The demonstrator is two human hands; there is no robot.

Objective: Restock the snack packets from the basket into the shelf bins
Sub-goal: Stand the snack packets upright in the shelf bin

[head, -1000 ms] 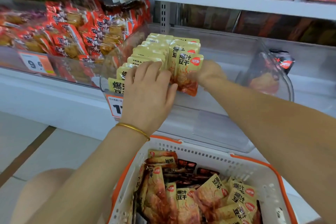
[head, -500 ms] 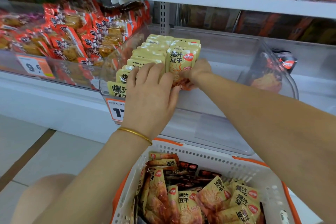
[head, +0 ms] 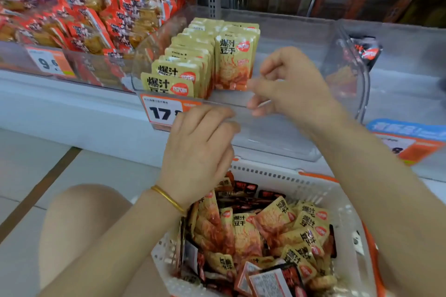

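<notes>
Clear bin (head: 301,132) on the shelf, mid-frame. Yellow packets (head: 183,67) sit in its L half in 2 rows running front to back. R half of the bin floor is bare.

Around:
- Bin of red packets (head: 96,24) to the L, w/ a "9" price tag (head: 49,62).
- Another clear bin (head: 350,67) to the R, w/ a dark-red packet (head: 366,49) in it.
- "17" price tag (head: 161,111) on the front wall of the mid bin, R edge covered by the L hand (head: 200,149).
- Blue/orange label (head: 407,137) far R.
- White basket (head: 304,176) w/ orange trim below the shelf. Both forearms cross over it.
- Knee (head: 79,219) lower L.

Bin's clear front wall stands btwn hands and packets.

Packets in the bin stand upright, long axis vertical, printed faces toward the cam. Front packet of R row (head: 235,62) sits further back than the front of the L row. Basket packets (head: 277,231) lie jumbled and flat-ish, pointing all ways, mixed w/ some dark ones.

L hand has fingers loosely curled and grips nothing. It's in front of the bin wall, gold bracelet (head: 169,198) at the wrist. R hand (head: 289,89) is at the bin's front rim, fingers loosely bent and blurred. No packet seen in it, and it's apart from the packets.
</notes>
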